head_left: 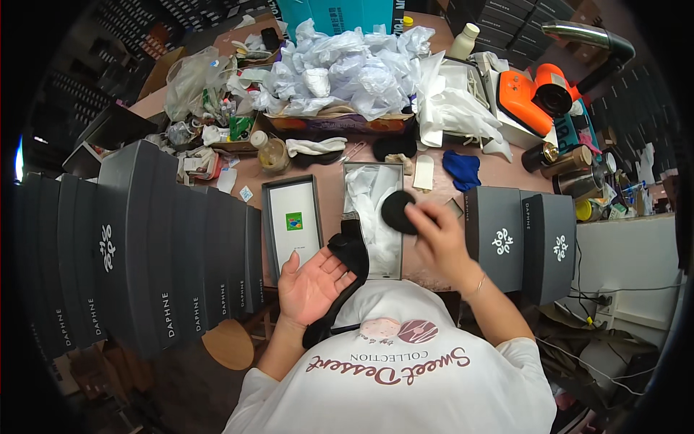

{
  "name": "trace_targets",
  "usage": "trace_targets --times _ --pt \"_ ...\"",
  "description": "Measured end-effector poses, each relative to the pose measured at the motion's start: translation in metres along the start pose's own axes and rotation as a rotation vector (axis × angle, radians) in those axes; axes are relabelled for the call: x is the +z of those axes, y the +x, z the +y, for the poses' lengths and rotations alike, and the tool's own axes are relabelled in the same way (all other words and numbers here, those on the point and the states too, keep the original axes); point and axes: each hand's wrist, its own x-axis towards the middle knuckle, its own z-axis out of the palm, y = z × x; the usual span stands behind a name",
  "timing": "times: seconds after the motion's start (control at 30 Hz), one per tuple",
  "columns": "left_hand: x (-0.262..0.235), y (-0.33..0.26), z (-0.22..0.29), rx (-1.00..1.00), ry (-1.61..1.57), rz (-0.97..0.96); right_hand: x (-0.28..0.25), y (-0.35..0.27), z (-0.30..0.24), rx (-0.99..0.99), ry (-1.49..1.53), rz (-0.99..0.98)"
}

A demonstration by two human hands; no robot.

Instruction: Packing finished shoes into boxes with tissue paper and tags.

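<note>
My left hand point(312, 286) lies palm up under a black shoe point(345, 275) that rests across its fingers, toe pointing away from me. My right hand point(437, 235) pinches a round black pad point(397, 210) and holds it just above the shoe. Both hover over an open grey shoe box point(374, 218) lined with white tissue paper. Its grey lid point(291, 223) lies upside down to the left, with a small coloured sticker inside.
A long stack of dark grey shoe boxes point(144, 246) fills the left side; two more point(519, 242) stand on the right. Crumpled white paper point(347, 69), a blue cloth point(463, 170), a small bottle point(271, 153) and an orange tool point(535, 98) crowd the far table.
</note>
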Motion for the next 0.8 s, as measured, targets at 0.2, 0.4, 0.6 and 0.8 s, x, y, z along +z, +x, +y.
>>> trace_targets --times 0.2,0.4,0.6,0.8 --pt "0.003 -0.007 -0.004 0.008 0.039 -0.039 0.026 -0.039 0.06 0.289 -0.043 -0.055" --pt "0.024 -0.008 -0.008 0.023 0.166 -0.014 0.064 -0.08 0.101 0.402 -0.248 -0.1" --pt "0.042 -0.002 -0.006 -0.124 0.298 -0.036 0.052 0.008 -0.023 0.61 1.58 -0.278" --pt "0.026 0.012 0.021 -0.235 0.774 0.012 0.075 0.009 -0.034 0.837 1.523 -0.045"
